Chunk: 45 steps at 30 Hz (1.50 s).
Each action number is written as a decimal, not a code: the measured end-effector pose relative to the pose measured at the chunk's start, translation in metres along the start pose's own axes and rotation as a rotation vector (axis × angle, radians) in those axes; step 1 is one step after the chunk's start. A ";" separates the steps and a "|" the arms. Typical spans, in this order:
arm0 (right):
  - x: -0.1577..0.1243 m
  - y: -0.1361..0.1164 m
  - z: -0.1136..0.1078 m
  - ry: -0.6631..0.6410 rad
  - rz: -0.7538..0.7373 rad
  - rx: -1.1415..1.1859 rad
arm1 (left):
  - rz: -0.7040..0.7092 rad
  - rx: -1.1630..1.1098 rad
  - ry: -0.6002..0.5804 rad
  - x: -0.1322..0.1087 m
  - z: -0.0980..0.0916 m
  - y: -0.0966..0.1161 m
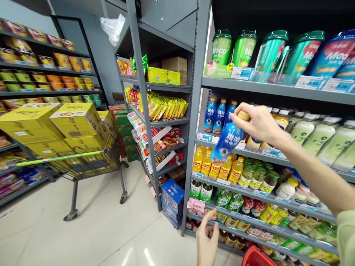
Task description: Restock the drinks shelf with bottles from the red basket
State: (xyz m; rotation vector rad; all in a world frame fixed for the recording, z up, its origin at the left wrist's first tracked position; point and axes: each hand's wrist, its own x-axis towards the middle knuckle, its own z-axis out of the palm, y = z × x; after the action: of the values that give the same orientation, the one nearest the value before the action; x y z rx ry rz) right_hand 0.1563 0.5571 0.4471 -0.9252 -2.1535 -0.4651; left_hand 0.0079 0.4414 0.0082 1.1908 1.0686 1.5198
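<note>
My right hand (256, 120) grips a blue drink bottle (227, 142) by its gold cap. The bottle hangs tilted in front of the shelf, its base toward the lower left. Behind it, a row of matching blue bottles (221, 115) stands upright on the second shelf. Lower down, my left hand (207, 234) is raised before the bottom shelves, fingers curved and apart, with nothing in it. Yellow juice bottles (206, 162) stand on the shelf just below the held bottle.
A red basket (256, 256) shows at the bottom edge. To the left, a shopping cart (91, 162) carries yellow cartons (76, 118). A snack rack (142, 111) stands beside the drink shelf, with a blue box (172, 199) on the floor. Large green cups (222, 46) line the upper shelf.
</note>
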 end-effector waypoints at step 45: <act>0.093 0.130 0.035 -0.600 0.303 -0.497 | 0.044 0.139 -0.137 -0.006 0.004 -0.085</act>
State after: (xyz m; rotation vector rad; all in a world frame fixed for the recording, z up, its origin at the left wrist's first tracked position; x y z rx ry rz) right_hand 0.1916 0.7086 0.4987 -1.8300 -2.3919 -0.6423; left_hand 0.0245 0.4545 -0.0749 1.4025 1.0759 1.3929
